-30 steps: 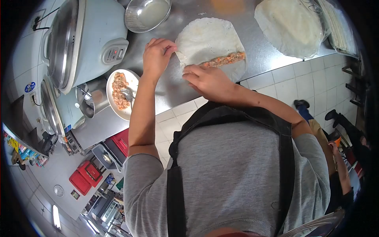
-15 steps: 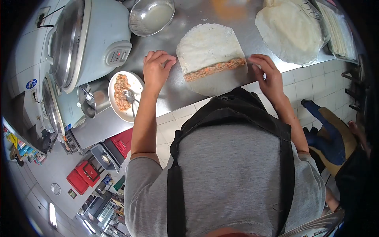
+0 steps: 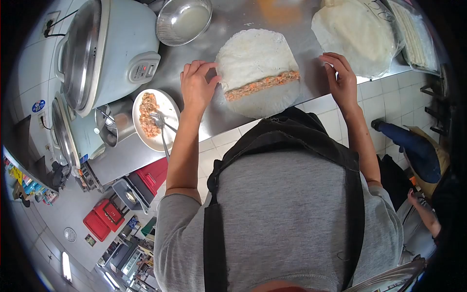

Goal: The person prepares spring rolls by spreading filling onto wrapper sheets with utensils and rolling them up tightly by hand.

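A thin round wrapper (image 3: 258, 51) lies flat on the steel table, its right side cut off straighter. Across its lower half runs a strip of orange-brown filling (image 3: 262, 85). My left hand (image 3: 197, 86) is at the wrapper's left edge, thumb and forefinger apart with nothing between them; whether the fingertips touch the edge I cannot tell. Off the wrapper's right side, my right hand (image 3: 342, 82) hangs over the table edge, empty, fingers curved and apart. An oval white plate (image 3: 169, 109) left of my left forearm holds more filling (image 3: 149, 114) and a fork (image 3: 163, 132).
A metal bowl (image 3: 184, 22) with pale liquid stands at the upper left, beside a large cooker (image 3: 124, 53). Stacked wrappers (image 3: 357, 36) lie at the upper right, near a plastic-wrapped pack (image 3: 416, 41). Another person's leg (image 3: 413, 148) shows at the right.
My right hand has left the filling's left end and moved right, clear of the wrapper. My left thumb and forefinger have spread apart. The other person at the right has shifted.
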### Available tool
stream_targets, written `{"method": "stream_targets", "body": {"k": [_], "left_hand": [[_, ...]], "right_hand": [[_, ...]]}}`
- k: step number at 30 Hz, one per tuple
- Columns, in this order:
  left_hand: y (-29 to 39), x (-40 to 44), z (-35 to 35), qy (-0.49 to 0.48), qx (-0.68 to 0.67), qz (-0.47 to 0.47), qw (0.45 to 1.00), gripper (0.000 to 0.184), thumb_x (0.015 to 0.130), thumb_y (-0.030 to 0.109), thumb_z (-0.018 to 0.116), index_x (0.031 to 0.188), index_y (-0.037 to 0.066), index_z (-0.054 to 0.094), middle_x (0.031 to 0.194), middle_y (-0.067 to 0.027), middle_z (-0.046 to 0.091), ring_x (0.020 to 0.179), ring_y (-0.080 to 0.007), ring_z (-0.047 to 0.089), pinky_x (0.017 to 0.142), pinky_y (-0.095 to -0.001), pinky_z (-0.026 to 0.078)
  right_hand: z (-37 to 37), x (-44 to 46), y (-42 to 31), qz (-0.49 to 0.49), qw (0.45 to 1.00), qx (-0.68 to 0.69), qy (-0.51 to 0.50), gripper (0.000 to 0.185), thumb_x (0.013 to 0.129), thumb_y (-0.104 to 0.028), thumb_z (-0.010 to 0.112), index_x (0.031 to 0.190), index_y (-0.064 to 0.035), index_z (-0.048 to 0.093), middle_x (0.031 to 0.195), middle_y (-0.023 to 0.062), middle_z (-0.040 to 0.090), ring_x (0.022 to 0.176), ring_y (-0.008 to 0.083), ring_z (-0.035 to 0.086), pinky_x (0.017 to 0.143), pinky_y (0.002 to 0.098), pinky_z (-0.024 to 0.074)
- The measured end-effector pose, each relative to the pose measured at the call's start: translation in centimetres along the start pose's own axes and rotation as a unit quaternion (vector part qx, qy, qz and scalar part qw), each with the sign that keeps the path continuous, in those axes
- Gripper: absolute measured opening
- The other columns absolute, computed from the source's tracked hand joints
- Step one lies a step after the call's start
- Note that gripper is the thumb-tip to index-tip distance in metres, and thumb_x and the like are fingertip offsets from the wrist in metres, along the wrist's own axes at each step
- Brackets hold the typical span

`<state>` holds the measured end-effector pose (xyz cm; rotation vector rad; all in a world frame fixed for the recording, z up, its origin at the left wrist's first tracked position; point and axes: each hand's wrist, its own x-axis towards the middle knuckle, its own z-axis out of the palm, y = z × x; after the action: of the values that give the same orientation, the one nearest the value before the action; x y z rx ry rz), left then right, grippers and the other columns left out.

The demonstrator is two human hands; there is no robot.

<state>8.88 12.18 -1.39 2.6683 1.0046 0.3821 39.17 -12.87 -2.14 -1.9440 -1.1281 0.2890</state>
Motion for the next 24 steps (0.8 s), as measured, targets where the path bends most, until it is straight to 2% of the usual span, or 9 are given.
{"method": "stream_targets", "body": {"k": [4, 7, 10, 14, 16, 19, 22, 24], "left_hand": [[0.2, -0.5, 0.5, -0.013, -0.022, -0.022, 0.999, 0.024, 0.073, 0.018, 0.087, 0.095, 0.014, 0.079, 0.099, -0.001, 0.069, 0.1, -0.0242, 0.06, 0.09, -0.0393, 0.045], [-0.4, -0.8, 0.8, 0.03, -0.049, -0.024, 0.998, 0.017, 0.075, 0.017, 0.086, 0.089, 0.014, 0.079, 0.095, -0.0005, 0.069, 0.096, -0.0242, 0.06, 0.087, -0.0388, 0.045], [-0.4, -1.1, 1.1, 0.02, -0.036, 0.0, 0.999, 0.01, 0.077, 0.016, 0.084, 0.086, 0.014, 0.08, 0.092, -0.0001, 0.068, 0.094, -0.0241, 0.061, 0.085, -0.0386, 0.045], [0.0, -1.1, 1.6, 0.016, -0.04, 0.001, 0.999, 0.01, 0.079, 0.016, 0.083, 0.089, 0.015, 0.081, 0.092, 0.0007, 0.069, 0.093, -0.0242, 0.061, 0.085, -0.0386, 0.045], [0.2, -1.0, 1.7, 0.017, -0.035, 0.01, 0.999, 0.009, 0.081, 0.015, 0.082, 0.09, 0.016, 0.081, 0.093, 0.0007, 0.069, 0.093, -0.0241, 0.061, 0.085, -0.0387, 0.045], [0.4, 1.0, 0.2, 0.09, -0.051, 0.029, 0.994, 0.016, 0.085, 0.013, 0.078, 0.099, 0.019, 0.083, 0.102, 0.002, 0.073, 0.095, -0.0243, 0.06, 0.088, -0.0384, 0.044], [-0.2, 5.9, -2.5, 0.134, 0.055, 0.045, 0.988, 0.028, 0.09, 0.015, 0.073, 0.116, 0.022, 0.08, 0.118, 0.0057, 0.074, 0.103, -0.024, 0.06, 0.095, -0.0409, 0.042], [-2.3, 9.4, -2.7, 0.108, 0.149, 0.06, 0.981, 0.031, 0.095, 0.025, 0.068, 0.124, 0.024, 0.076, 0.128, 0.0077, 0.072, 0.111, -0.0237, 0.059, 0.1, -0.0443, 0.04]], "right_hand": [[-0.5, 0.5, 0.8, 0.005, 1.0, 0.0, 0.014, 0.022, 0.1, -0.002, 0.063, 0.117, -0.0098, 0.074, 0.121, 0.0072, 0.071, 0.089, 0.0203, 0.069, 0.072, 0.03, 0.0543], [-1.0, 0.8, 0.8, 0.015, 1.0, -0.002, 0.024, 0.022, 0.1, -0.002, 0.062, 0.117, -0.0098, 0.075, 0.121, 0.0071, 0.071, 0.089, 0.0192, 0.069, 0.071, 0.0293, 0.0538], [-0.9, 1.1, 1.5, 0.0, 0.999, 0.001, 0.039, 0.022, 0.1, -0.002, 0.062, 0.117, -0.0099, 0.075, 0.12, 0.0067, 0.071, 0.089, 0.0181, 0.069, 0.069, 0.0281, 0.0526], [-1.1, 1.2, 1.6, 0.019, 0.999, 0.002, 0.032, 0.022, 0.1, -0.001, 0.061, 0.116, -0.0097, 0.075, 0.12, 0.0071, 0.071, 0.088, 0.018, 0.069, 0.068, 0.0277, 0.0516], [-0.6, 1.4, 2.5, -0.015, 0.999, 0.006, 0.043, 0.022, 0.1, -0.002, 0.062, 0.116, -0.0097, 0.075, 0.118, 0.0074, 0.071, 0.088, 0.0183, 0.069, 0.069, 0.0281, 0.0519], [0.8, 1.8, 3.4, -0.034, 0.998, 0.018, 0.053, 0.021, 0.1, -0.003, 0.062, 0.115, -0.0097, 0.074, 0.115, 0.0081, 0.071, 0.086, 0.0199, 0.069, 0.069, 0.0294, 0.0528], [2.1, 2.1, 3.4, -0.053, 0.997, -0.007, 0.054, 0.02, 0.099, -0.003, 0.063, 0.116, -0.0099, 0.073, 0.113, 0.0087, 0.07, 0.084, 0.0228, 0.068, 0.07, 0.0306, 0.0538], [2.3, 2.2, 3.0, -0.041, 0.998, -0.003, 0.046, 0.023, 0.098, -0.003, 0.063, 0.118, -0.0111, 0.072, 0.113, 0.0093, 0.069, 0.083, 0.0262, 0.069, 0.071, 0.0327, 0.0554]]}}
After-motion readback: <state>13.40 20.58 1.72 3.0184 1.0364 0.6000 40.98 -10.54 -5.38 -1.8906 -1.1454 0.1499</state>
